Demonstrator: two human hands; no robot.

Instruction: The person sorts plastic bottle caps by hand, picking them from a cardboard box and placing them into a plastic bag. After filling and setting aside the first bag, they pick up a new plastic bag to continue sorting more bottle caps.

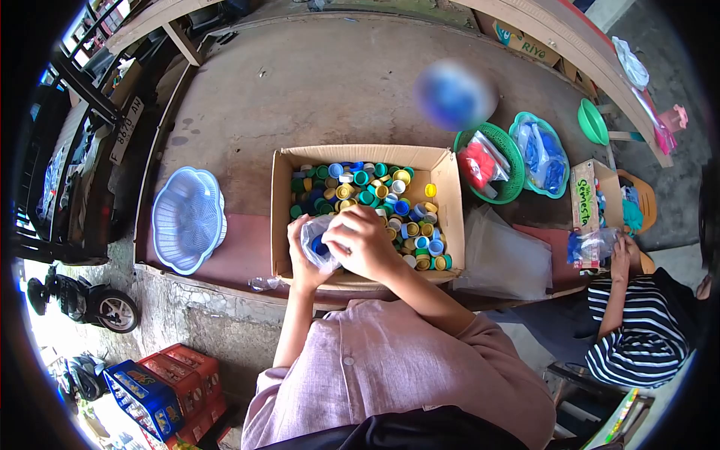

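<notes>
Centre: left hand (303,253) and right hand (365,244) grip a plastic bag (318,241) above a box (280,214) of caps (373,193). A brown table (337,90) fills the upper frame; a scooter (84,300) stands lower left.

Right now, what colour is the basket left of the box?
The basket is pale blue; head view.

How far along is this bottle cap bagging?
Done: red-cap bags lie in the green basket, blue-cap bags in the teal basket. In hand: left hand and right hand hold a clear bag with a few blue caps. Left: the cardboard box is full of mixed caps.
</notes>
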